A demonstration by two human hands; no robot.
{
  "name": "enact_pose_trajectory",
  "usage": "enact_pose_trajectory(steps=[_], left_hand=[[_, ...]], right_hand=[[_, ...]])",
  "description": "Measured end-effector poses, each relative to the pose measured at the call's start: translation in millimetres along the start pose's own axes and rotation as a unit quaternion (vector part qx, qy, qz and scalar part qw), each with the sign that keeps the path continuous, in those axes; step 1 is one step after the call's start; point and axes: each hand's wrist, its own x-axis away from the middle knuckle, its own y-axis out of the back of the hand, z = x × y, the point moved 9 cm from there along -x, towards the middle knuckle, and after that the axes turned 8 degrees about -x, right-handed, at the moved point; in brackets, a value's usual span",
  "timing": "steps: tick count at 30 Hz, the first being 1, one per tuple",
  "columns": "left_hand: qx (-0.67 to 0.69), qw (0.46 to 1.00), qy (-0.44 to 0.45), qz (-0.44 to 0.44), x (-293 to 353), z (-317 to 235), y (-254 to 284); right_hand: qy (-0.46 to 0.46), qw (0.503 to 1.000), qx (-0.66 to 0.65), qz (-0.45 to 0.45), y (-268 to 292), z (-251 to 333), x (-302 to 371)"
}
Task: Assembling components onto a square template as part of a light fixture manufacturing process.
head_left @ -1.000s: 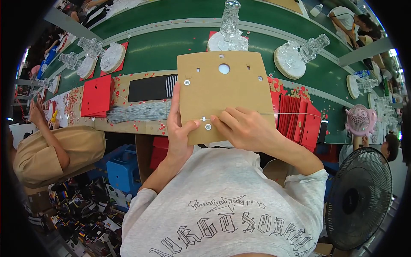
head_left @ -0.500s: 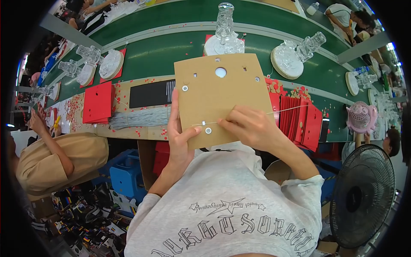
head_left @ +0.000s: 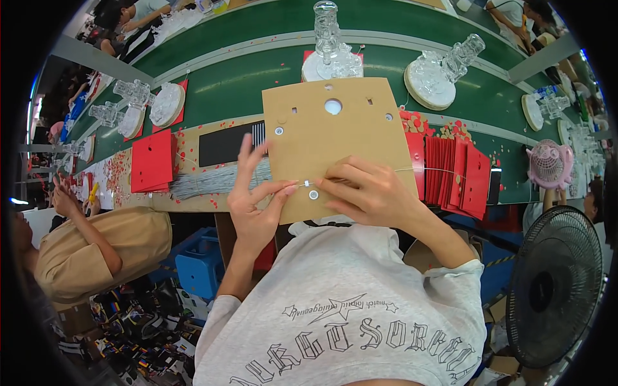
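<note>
A tan cardboard panel point(head_left: 341, 145) stands tilted before me, with a large round hole near its top and several small slots and metal-ringed holes. A thin pale wire point(head_left: 412, 169) runs across its lower part, over a small white-looking slot point(head_left: 307, 183). My left hand point(head_left: 251, 209) pinches the short wire end left of that slot between thumb and forefinger, its other fingers raised. Just right of the slot, my right hand point(head_left: 367, 193) pinches the wire, its fingers lying against the panel. The wire's long tail trails off to the right, over the red cards.
Bundled grey wires point(head_left: 215, 181) lie left of the panel, beside red cards point(head_left: 151, 164) and a black sheet point(head_left: 225, 147). A row of red cards point(head_left: 450, 174) stands at right. Clear ornaments on white discs point(head_left: 432, 87) sit on the green belt point(head_left: 257, 71). A black fan point(head_left: 553, 289) stands right.
My left hand has let go of the panel's left edge and now pinches the wire end, fingers raised. My right hand has shifted slightly left, closer to the slot.
</note>
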Motion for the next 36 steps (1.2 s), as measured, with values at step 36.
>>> enact_pose_trajectory(steps=[36], left_hand=[[-0.179,0.909,-0.201,0.317,-19.3,-90.6,-110.4]], right_hand=[[-0.077,0.67,-0.352,-0.649,202.0,-105.5,116.8]])
